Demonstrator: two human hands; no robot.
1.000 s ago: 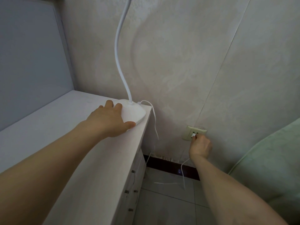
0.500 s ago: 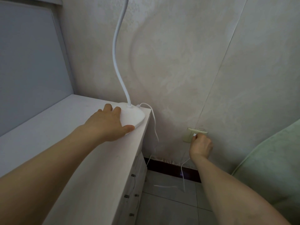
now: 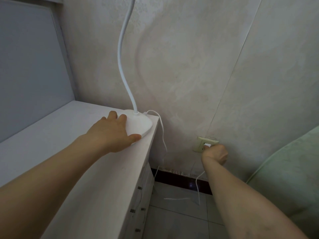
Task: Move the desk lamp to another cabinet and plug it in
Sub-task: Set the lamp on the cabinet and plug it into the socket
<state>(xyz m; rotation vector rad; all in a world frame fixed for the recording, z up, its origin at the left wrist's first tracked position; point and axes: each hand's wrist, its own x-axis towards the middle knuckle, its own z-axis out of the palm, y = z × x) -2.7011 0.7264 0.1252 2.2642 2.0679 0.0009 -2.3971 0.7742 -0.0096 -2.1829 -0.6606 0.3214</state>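
Still, hands [image 3: 112,133] unmoved, plug [image 3: 207,145] at socket [image 3: 201,143]

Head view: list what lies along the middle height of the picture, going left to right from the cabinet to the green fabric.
cabinet top → left hand → lamp base → white cord → wall socket → right hand → green fabric

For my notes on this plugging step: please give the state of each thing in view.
Lamp: upright on cabinet corner, head out of view.
Left hand: resting flat on the lamp base.
Right hand: closed on plug.
Plug: at socket; whether fully in, unclear.
Cord: slack, hanging to floor.
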